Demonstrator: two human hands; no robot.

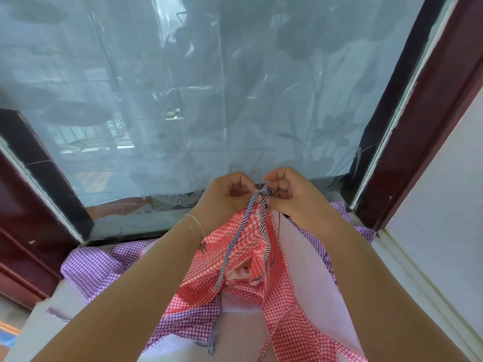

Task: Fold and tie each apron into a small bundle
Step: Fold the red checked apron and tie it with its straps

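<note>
A red-and-white checked apron (251, 246) hangs lifted in front of me, gathered at its top. Its blue-and-white striped ties (244, 228) cross in a knot at the top, and their loose ends dangle down over the cloth. My left hand (224, 197) pinches the ties from the left, its fingers curled, with thin bangles on the wrist. On the right of the knot my right hand (287, 197) pinches the striped tie with its fingers curled. Both hands are held up close to the window.
Purple-and-white checked aprons (91, 265) lie spread on the pale surface (52, 317) below. A window covered with plastic sheet (183, 100) fills the back. Dark red frames stand at left (23, 218) and right (428, 126). A white wall (444, 231) is on the right.
</note>
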